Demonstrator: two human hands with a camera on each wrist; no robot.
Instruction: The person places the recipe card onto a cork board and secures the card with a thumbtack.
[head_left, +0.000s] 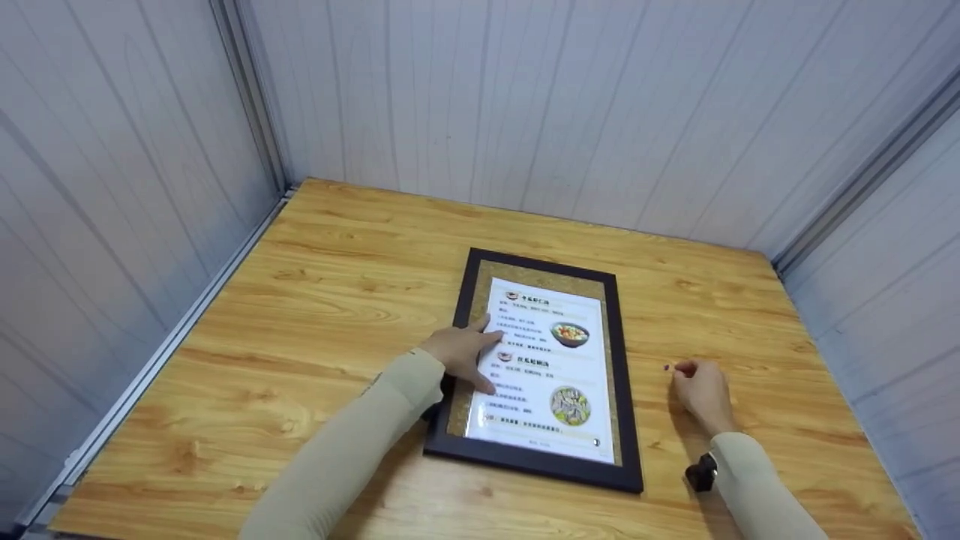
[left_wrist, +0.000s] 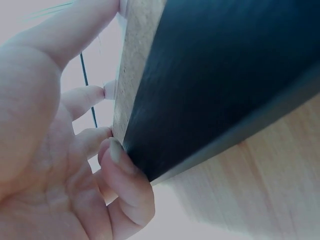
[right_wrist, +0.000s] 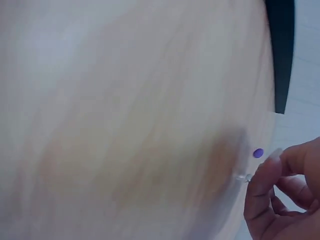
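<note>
A black-framed cork board [head_left: 628, 420] lies flat on the wooden table [head_left: 315, 315], with a printed menu sheet [head_left: 551, 360] on it. My left hand [head_left: 466, 351] rests on the sheet's left edge, fingers spread and straight, pressing it down. In the left wrist view the fingertips [left_wrist: 111, 150] touch the frame's dark side [left_wrist: 220, 85] and the cork. My right hand [head_left: 701, 390] sits on the table right of the frame, fingers loosely curled. A tiny purple pin [head_left: 666, 367] [right_wrist: 258, 153] lies just off its fingertips [right_wrist: 267, 167]. I see nothing held in it.
Pale panelled walls [head_left: 525, 97] close the table in at the back, left and right, with metal rails [head_left: 150, 367] along the edges. A small clear speck [right_wrist: 243, 176] lies on the wood by my right fingertip.
</note>
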